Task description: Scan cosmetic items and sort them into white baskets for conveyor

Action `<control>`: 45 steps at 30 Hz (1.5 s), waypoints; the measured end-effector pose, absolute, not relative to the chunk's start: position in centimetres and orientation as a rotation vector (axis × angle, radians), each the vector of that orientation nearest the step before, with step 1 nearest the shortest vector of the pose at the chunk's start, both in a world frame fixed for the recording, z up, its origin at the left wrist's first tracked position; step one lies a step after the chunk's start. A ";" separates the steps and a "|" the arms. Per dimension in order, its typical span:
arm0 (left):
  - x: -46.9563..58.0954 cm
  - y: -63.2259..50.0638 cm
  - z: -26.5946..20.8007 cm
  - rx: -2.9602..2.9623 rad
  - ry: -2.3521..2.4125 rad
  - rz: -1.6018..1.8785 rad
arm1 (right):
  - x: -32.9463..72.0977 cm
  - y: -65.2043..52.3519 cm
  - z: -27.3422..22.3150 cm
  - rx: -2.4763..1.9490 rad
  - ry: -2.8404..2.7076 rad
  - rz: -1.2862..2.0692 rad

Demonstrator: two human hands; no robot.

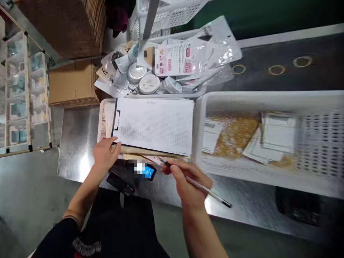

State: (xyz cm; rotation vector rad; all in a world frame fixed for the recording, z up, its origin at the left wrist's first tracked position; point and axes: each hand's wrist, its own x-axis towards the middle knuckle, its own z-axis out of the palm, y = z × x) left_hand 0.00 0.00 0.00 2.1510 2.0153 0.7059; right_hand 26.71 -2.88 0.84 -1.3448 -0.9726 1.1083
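Shiny metal desk (77, 143) carries white baskets (317, 143) and a clipboard (156, 125) with a printed sheet, lying on one basket. Left hand (104, 154) rests its fingers on the clipboard's near edge. Right hand (188, 182) is closed around a pen (212, 195), just beside the clipboard.

Checking a printed sheet at a steel table

The left hand (104, 154) rests on the near-left corner of the clipboard (154, 125), which lies across a white basket (103, 118). The right hand (188, 182) grips a pen (199, 186) by the clipboard's near edge. A phone (146, 171) lies between the hands on the table (77, 143). Another basket (268, 143) sits at right.
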 end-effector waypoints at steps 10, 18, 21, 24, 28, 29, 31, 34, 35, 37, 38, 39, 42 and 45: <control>-1.3 0.6 -4.6 2.413 1.860 0.358 | 24.8 -2.9 -5.7 -1.482 -0.941 1.050; -1.7 -0.1 -6.2 2.446 1.823 0.148 | 25.1 -1.4 -6.8 -1.468 -0.978 1.032; -1.8 0.1 -5.8 2.489 1.766 0.068 | 24.9 0.5 -6.4 -1.521 -1.165 1.010; -1.6 0.6 -4.7 2.487 1.754 -0.042 | 24.0 3.2 -6.0 -1.476 -1.354 0.960; -0.2 1.2 -3.0 2.431 1.732 -0.201 | 22.9 5.5 -6.4 -1.373 -1.455 0.859; 0.3 1.3 -2.7 2.407 1.727 -0.256 | 22.9 5.6 -6.6 -1.385 -1.450 0.856; 1.3 1.6 -2.3 2.362 1.729 -0.366 | 22.9 5.5 -7.2 -1.420 -1.409 0.864; 2.1 1.8 -2.0 2.308 1.736 -0.465 | 23.3 5.0 -8.0 -1.435 -1.355 0.865; 2.2 1.8 -1.9 2.287 1.743 -0.484 | 23.4 4.9 -8.2 -1.436 -1.350 0.863; 2.1 1.8 -1.7 2.246 1.770 -0.519 | 23.4 4.8 -8.5 -1.429 -1.351 0.855; 1.9 1.8 -1.6 2.234 1.783 -0.533 | 23.4 4.8 -8.5 -1.422 -1.358 0.847; 1.9 1.7 -1.5 2.233 1.786 -0.546 | 23.3 4.8 -8.6 -1.416 -1.367 0.839; 2.0 1.7 -1.6 2.285 1.706 -0.571 | 23.0 4.6 -8.8 -1.421 -1.419 0.810; 2.8 1.7 -1.9 2.365 1.609 -0.536 | 22.9 4.3 -9.0 -1.425 -1.524 0.766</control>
